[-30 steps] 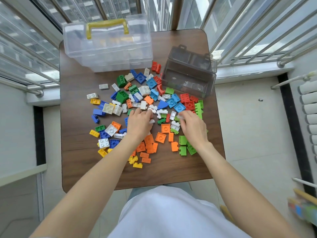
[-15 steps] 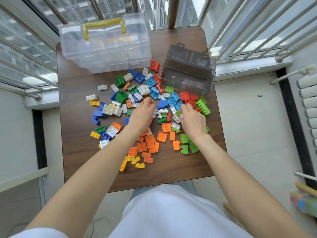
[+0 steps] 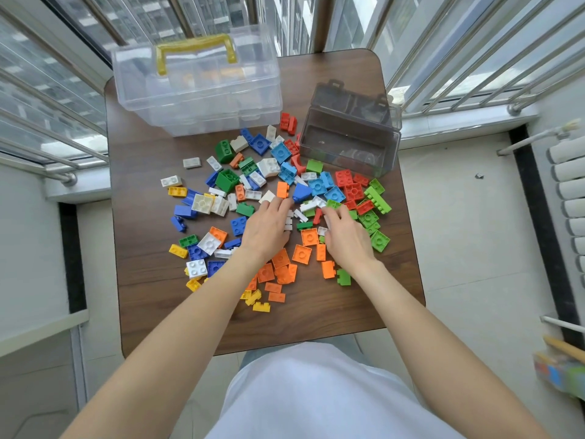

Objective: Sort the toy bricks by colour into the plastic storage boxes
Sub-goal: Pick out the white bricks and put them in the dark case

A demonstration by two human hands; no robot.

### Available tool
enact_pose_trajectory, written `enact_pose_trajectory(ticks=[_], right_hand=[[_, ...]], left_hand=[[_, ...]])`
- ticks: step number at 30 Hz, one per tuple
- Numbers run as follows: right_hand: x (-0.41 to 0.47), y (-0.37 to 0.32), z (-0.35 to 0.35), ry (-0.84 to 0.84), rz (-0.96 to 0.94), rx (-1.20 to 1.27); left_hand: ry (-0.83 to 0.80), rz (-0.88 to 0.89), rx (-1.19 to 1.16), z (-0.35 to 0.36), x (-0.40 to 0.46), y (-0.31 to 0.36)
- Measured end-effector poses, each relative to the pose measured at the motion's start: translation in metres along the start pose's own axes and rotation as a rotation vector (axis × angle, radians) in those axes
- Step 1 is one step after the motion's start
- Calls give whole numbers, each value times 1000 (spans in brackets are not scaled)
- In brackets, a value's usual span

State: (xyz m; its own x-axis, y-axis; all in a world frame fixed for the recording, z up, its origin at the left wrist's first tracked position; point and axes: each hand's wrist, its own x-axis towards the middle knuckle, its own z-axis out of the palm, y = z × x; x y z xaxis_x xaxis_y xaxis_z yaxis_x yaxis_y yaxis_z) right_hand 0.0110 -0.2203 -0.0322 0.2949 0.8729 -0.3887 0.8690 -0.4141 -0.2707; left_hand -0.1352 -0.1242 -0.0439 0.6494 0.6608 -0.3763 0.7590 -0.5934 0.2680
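Toy bricks in orange (image 3: 300,254), green (image 3: 378,241), red (image 3: 352,191), blue (image 3: 317,186), white (image 3: 202,202) and yellow (image 3: 261,307) lie scattered on the brown table (image 3: 148,299). My left hand (image 3: 269,228) rests palm down in the middle of the pile, fingertips touching a white brick beside an orange brick (image 3: 282,189). Just to its right, my right hand (image 3: 346,237) lies with bent fingertips on small white bricks (image 3: 308,206). Neither hand plainly holds a brick. The grey storage box (image 3: 348,153) stands open at the back right.
A clear storage box (image 3: 196,99) with a yellow handle (image 3: 196,49) stands closed at the back left. Metal window railings (image 3: 474,64) surround the table's far side. Tiled floor (image 3: 468,248) lies to the right. Bare table shows at the front edge.
Both hands slid a little further into the middle of the pile, nudging nearby bricks. The view shifted slightly.
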Motion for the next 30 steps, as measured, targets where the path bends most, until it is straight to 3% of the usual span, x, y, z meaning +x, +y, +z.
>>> enact_pose_trajectory(ticks=[11, 15, 22, 24, 27, 30], right_hand=[[1, -10, 1, -27, 67, -32], [-1, -8, 1, -36, 63, -9], [-1, 1, -7, 150, -29, 209], [8, -3, -12, 153, -53, 160], [26, -12, -14, 28, -1, -50], [34, -15, -13, -28, 46, -139]], left_hand=[[67, 206, 25, -1, 6, 1], [3, 183, 31, -4, 7, -3], [2, 209, 47, -1, 3, -2], [-3, 266, 84, 0, 3, -2], [-45, 332, 146, 1, 6, 1], [-46, 313, 125, -3, 5, -1]])
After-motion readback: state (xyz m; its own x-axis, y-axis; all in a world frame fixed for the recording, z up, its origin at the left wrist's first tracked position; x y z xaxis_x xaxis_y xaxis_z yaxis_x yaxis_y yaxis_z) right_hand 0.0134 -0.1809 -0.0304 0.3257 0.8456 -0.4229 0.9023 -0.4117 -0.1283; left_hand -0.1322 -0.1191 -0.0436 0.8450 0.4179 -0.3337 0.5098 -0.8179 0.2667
